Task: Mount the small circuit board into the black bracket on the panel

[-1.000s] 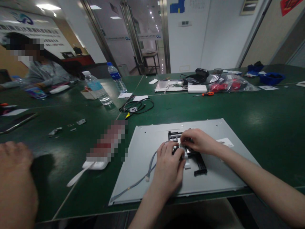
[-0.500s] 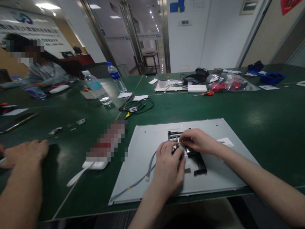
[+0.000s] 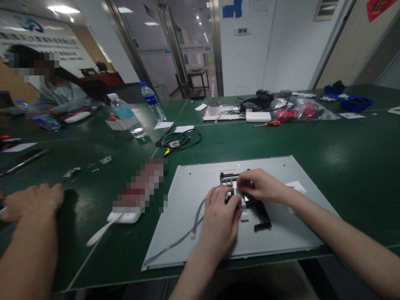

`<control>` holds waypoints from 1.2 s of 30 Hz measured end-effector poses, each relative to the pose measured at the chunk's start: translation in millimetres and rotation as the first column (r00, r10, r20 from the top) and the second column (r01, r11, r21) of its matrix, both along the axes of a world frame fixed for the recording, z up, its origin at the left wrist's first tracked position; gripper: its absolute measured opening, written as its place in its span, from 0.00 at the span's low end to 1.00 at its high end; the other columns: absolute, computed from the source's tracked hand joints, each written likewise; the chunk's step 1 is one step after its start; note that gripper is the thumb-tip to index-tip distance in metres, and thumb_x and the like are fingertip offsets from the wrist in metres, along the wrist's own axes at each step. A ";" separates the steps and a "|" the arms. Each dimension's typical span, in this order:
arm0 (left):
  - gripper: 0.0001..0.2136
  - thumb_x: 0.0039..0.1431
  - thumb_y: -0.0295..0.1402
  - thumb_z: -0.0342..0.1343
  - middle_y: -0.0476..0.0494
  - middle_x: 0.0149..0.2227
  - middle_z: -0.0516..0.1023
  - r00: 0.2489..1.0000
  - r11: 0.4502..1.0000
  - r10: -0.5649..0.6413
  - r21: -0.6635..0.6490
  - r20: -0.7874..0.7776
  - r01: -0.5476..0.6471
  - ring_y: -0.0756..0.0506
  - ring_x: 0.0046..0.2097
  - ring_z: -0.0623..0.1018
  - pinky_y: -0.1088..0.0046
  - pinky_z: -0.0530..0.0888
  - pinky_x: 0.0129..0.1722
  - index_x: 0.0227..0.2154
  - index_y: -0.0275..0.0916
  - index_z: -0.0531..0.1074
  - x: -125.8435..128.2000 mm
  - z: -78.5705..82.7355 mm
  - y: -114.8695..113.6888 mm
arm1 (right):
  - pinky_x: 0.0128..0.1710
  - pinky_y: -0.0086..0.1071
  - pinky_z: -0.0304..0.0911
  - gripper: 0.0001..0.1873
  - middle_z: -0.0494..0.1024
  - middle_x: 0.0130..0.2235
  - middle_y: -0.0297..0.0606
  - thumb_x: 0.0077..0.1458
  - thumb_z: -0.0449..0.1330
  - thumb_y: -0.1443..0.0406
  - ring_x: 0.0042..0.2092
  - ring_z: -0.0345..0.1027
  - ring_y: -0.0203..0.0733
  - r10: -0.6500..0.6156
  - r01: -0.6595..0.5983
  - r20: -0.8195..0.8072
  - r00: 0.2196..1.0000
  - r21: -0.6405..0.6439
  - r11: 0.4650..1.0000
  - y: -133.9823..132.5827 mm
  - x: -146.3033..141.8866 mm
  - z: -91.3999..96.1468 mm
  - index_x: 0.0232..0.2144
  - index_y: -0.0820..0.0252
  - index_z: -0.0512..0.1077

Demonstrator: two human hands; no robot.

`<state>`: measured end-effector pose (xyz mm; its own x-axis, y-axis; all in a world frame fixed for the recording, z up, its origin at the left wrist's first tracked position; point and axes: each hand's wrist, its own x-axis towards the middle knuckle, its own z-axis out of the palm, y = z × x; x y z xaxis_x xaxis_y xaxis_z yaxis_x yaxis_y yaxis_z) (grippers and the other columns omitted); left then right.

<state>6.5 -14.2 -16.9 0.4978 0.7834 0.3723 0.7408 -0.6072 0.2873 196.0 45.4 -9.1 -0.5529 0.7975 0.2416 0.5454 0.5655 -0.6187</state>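
A flat light-grey metal panel (image 3: 190, 187) lies on the table in front of me, with a black plastic bracket (image 3: 262, 216) on its middle. My left hand (image 3: 220, 208) rests on the panel at the bracket's left, fingers curled, thumb and index close together. From the right, my right hand (image 3: 258, 183) reaches over the bracket with its fingertips pinched. Between the fingertips shows a pale silvery strip (image 3: 244, 214); what each hand grips is mostly hidden. A grey cable (image 3: 175, 243) with a small white connector (image 3: 193, 235) runs from under my left hand to the panel's near left corner.
A blurred-out phone-like item on a white base (image 3: 125, 217) lies left of the panel. Another person's forearm (image 3: 34, 225) rests farther left. Beyond are black cables (image 3: 190, 141), water bottles (image 3: 128, 116), an orange screwdriver (image 3: 271, 123), and a plastic bag (image 3: 306, 109).
The strip between my fingers looks brighter and shifted slightly. My right fingertips have moved a little to the right; my left hand stays nearly in place.
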 end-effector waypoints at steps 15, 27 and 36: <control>0.07 0.55 0.24 0.54 0.43 0.48 0.68 1.000 1.000 -0.004 0.002 0.017 0.004 0.39 0.53 0.66 0.48 0.59 0.57 0.35 0.41 0.67 -0.3 1.7 -0.7 | 0.32 0.27 0.57 0.06 0.74 0.29 0.32 0.51 0.56 0.73 0.30 0.65 0.34 0.017 -0.017 -0.010 1.000 -0.009 1.000 0.0 0.7 -1.3 0.31 0.60 0.70; 0.06 0.58 0.25 0.52 0.46 0.48 0.72 0.999 0.999 -0.051 0.004 -0.002 0.051 0.41 0.54 0.67 0.52 0.56 0.60 0.37 0.42 0.70 0.8 5.4 -1.7 | 0.31 0.27 0.54 0.06 0.71 0.27 0.32 0.50 0.56 0.74 0.29 0.62 0.34 0.006 -0.008 0.051 0.999 0.051 0.999 0.4 -1.5 -4.0 0.29 0.59 0.67; 0.05 0.58 0.27 0.52 0.47 0.43 0.75 0.996 0.996 -0.088 -0.023 -0.025 0.088 0.42 0.52 0.69 0.51 0.55 0.60 0.36 0.42 0.69 0.4 8.3 -4.3 | 0.37 0.30 0.58 0.05 0.74 0.32 0.36 0.52 0.57 0.71 0.35 0.65 0.37 -0.006 0.004 0.070 0.998 0.034 0.999 2.5 0.6 -7.1 0.31 0.60 0.72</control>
<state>6.9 -18.5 -8.6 0.5743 0.7439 0.3416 0.6921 -0.6641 0.2827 196.7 47.9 -16.2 -0.5652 0.7925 0.2292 0.5897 0.5824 -0.5595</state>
